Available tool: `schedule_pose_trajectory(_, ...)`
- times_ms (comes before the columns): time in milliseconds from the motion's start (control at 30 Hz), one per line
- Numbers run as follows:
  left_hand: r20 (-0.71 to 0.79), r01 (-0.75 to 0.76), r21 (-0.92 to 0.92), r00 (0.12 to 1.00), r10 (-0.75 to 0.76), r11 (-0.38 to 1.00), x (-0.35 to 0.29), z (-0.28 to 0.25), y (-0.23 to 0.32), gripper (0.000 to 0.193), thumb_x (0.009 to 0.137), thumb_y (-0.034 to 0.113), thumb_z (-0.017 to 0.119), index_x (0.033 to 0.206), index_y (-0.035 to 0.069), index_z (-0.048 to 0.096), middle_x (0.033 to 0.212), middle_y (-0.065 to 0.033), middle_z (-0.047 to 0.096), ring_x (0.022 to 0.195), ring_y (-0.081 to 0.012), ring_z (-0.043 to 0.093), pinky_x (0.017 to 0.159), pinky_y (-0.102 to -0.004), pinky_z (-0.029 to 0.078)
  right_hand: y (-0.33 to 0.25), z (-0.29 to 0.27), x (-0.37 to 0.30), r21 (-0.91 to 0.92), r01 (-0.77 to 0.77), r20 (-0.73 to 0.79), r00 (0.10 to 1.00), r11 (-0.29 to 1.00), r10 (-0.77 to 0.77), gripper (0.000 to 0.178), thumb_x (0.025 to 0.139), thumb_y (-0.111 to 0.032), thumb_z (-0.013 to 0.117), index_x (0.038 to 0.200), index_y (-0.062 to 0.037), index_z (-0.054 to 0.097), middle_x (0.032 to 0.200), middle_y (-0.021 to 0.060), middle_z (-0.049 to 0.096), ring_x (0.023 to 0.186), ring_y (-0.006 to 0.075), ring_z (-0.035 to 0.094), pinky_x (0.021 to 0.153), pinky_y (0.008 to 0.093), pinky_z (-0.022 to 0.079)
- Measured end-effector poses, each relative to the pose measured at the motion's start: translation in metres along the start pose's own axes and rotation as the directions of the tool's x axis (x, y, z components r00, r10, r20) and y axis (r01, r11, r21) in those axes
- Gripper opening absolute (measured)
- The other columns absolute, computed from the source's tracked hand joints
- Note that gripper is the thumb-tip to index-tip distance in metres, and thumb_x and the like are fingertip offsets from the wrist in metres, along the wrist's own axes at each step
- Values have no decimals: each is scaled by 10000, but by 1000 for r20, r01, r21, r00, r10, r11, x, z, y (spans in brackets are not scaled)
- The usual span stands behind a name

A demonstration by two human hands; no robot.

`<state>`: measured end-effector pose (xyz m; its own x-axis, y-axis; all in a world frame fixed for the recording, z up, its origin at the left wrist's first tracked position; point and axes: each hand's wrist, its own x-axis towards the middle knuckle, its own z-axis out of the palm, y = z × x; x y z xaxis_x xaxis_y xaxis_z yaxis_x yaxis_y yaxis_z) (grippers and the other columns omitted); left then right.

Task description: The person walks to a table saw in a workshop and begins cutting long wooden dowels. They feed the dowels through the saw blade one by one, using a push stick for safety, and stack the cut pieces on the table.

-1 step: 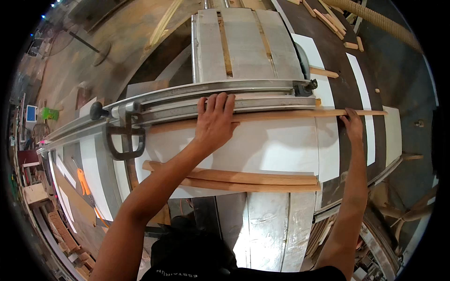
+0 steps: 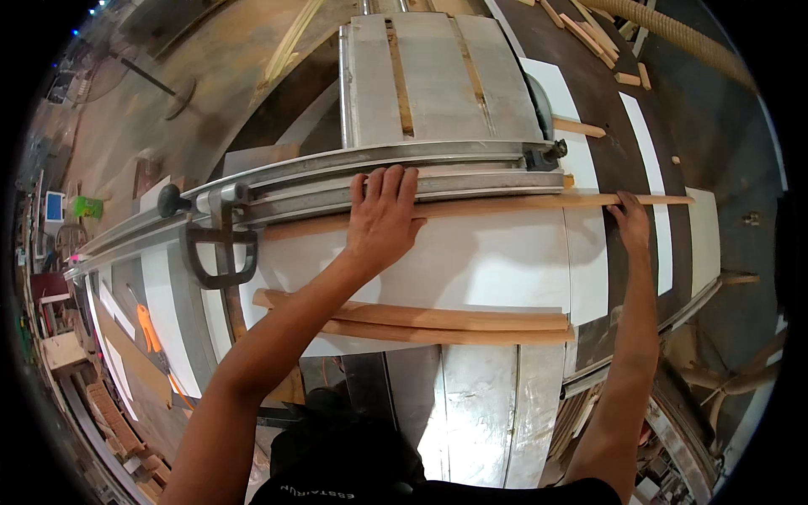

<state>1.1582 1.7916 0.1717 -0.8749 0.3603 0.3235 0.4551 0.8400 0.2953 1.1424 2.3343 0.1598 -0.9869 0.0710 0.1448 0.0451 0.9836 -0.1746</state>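
Note:
A long wooden strip [image 2: 497, 204] lies along the near side of a metal fence [image 2: 446, 182], on white sheeting. My left hand [image 2: 383, 215] is closed over strip and fence, its fingers hooked across the fence and its thumb against the strip. Further right, my right hand [image 2: 629, 220] pinches the same strip between thumb and fingers, short of its tapering right end. Two more wooden strips [image 2: 446, 318] rest side by side on the sheeting nearer to me, partly hidden by my left forearm. Beyond the fence is a slotted metal saw table [image 2: 438, 84].
A clamp with a loop handle and black knob [image 2: 222, 239] sits on the fence at left. The dark edge of a round blade or guard [image 2: 539, 105] shows beside the saw table, near a short wood piece [image 2: 579, 127]. Offcuts [image 2: 592, 38] lie far right; an orange-handled tool [image 2: 148, 328] is left.

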Motion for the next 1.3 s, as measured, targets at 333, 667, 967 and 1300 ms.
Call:
schedule_pose_trajectory(333,-41,-71,187,996,80,980,22,47,21,805,820,575,680,1369,26,465,1292,-141,479,1220,-314,434,1035,-563,282,-49,-11,20,6,-117,110,987,993,116,434,803,-205,779,1188,-28,687,1189,138,669,1109,308,624,966,396,490)
schedule_pose_trajectory(667,-4,-201,274,978,211,940,37,50,35,781,780,591,690,1265,-5,552,1178,-141,516,1094,-285,434,908,-469,346,9,14,26,187,-32,195,981,982,-5,424,934,-132,697,1308,30,585,1196,157,662,1070,264,641,948,377,501)
schedule_pose_trajectory(967,61,-120,220,992,109,968,40,60,38,805,798,583,685,1325,-2,515,1233,-154,520,1178,-288,446,963,-499,341,6,12,20,91,14,103,994,996,-24,372,908,-118,717,1227,47,619,1140,179,682,1042,268,646,935,373,499)
schedule_pose_trajectory(1300,73,-75,85,995,69,994,48,41,45,829,752,508,780,1333,-19,512,1247,-131,530,1185,-276,472,994,-481,326,-16,-3,23,-83,17,26,1000,996,-15,447,811,-198,792,1194,1,675,1246,149,664,1124,303,642,973,383,513)
